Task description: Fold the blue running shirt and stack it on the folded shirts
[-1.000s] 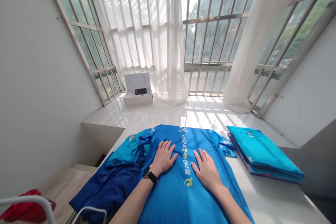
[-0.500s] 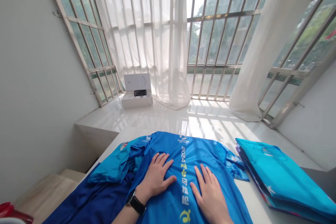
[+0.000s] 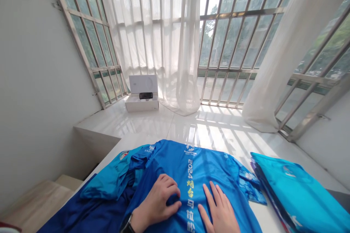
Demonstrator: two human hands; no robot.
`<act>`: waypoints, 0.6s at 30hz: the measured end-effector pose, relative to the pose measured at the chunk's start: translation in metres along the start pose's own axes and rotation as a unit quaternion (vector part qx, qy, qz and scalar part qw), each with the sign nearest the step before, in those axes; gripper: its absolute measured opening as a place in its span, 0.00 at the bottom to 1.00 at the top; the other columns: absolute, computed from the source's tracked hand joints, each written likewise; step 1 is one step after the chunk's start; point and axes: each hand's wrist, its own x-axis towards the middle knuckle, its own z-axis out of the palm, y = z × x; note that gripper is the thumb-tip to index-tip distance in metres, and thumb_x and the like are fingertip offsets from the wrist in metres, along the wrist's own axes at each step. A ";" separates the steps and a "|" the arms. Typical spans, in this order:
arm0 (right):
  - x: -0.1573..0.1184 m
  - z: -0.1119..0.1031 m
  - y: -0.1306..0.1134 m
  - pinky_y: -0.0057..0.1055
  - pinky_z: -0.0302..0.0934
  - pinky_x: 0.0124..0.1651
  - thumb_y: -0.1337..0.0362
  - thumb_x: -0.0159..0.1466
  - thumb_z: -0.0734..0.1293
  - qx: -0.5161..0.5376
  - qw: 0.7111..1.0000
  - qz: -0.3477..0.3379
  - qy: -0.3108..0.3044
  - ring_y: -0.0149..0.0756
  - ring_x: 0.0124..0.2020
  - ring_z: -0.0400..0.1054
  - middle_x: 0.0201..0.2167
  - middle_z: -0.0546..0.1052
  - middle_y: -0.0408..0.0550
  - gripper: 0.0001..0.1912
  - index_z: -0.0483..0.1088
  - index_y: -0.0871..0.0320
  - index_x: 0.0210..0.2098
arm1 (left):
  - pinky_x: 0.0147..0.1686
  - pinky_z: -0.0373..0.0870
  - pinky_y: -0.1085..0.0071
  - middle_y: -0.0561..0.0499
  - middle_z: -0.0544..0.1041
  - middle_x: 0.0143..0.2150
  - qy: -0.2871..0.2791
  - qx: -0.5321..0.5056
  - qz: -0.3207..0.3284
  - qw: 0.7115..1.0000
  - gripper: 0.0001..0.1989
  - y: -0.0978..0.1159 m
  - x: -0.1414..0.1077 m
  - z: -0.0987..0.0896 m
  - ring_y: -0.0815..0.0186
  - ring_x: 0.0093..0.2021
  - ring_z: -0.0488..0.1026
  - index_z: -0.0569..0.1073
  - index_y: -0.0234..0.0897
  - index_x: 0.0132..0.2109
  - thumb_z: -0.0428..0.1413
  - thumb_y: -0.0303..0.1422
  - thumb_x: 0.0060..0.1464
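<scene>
A blue shirt with a vertical line of white and yellow print lies spread out, face up. On its left part rests my left hand, fingers curled and apart from the thumb, a dark watch on the wrist. Right of the print, my right hand lies flat on the cloth with fingers stretched. Neither hand has cloth visibly gripped. A teal garment lies bunched at the left, over dark blue cloth. To the right is a stack of folded clothes with a teal one on top.
An open white box holding a black device stands on the white ledge at the back left. Sheer curtains hang before barred windows. Wooden steps are low at the left.
My left hand's fingers have gone from spread flat to curled. My right hand stays flat on the shirt. The view has shifted slightly, and both hands sit a little lower in it.
</scene>
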 end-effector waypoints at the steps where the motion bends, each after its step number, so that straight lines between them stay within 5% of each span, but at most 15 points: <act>1: 0.000 -0.002 -0.001 0.54 0.60 0.65 0.43 0.66 0.59 0.001 1.000 0.000 -0.001 0.58 0.67 0.59 0.67 0.64 0.51 0.34 0.68 0.52 0.64 | 0.55 0.62 0.61 0.52 0.76 0.43 -0.003 0.002 0.009 1.000 0.05 0.001 0.000 0.001 0.61 0.47 0.71 0.74 0.42 0.41 0.60 0.31 0.55; 12: 0.003 -0.026 -0.014 0.50 0.55 0.68 0.46 0.68 0.59 0.040 0.999 0.036 -0.002 0.51 0.69 0.56 0.67 0.65 0.50 0.31 0.67 0.53 0.64 | 0.53 0.63 0.61 0.50 0.77 0.43 -0.023 0.075 0.033 0.996 0.11 0.000 0.001 0.004 0.59 0.48 0.70 0.75 0.40 0.41 0.59 0.43 0.62; 18: 0.000 -0.023 -0.013 0.48 0.57 0.67 0.47 0.68 0.60 0.050 0.998 0.039 0.018 0.49 0.67 0.59 0.66 0.67 0.51 0.29 0.68 0.53 0.63 | 0.46 0.66 0.61 0.47 0.79 0.36 -0.050 0.158 0.047 0.985 0.20 0.004 0.003 0.002 0.59 0.41 0.75 0.75 0.38 0.34 0.48 0.43 0.69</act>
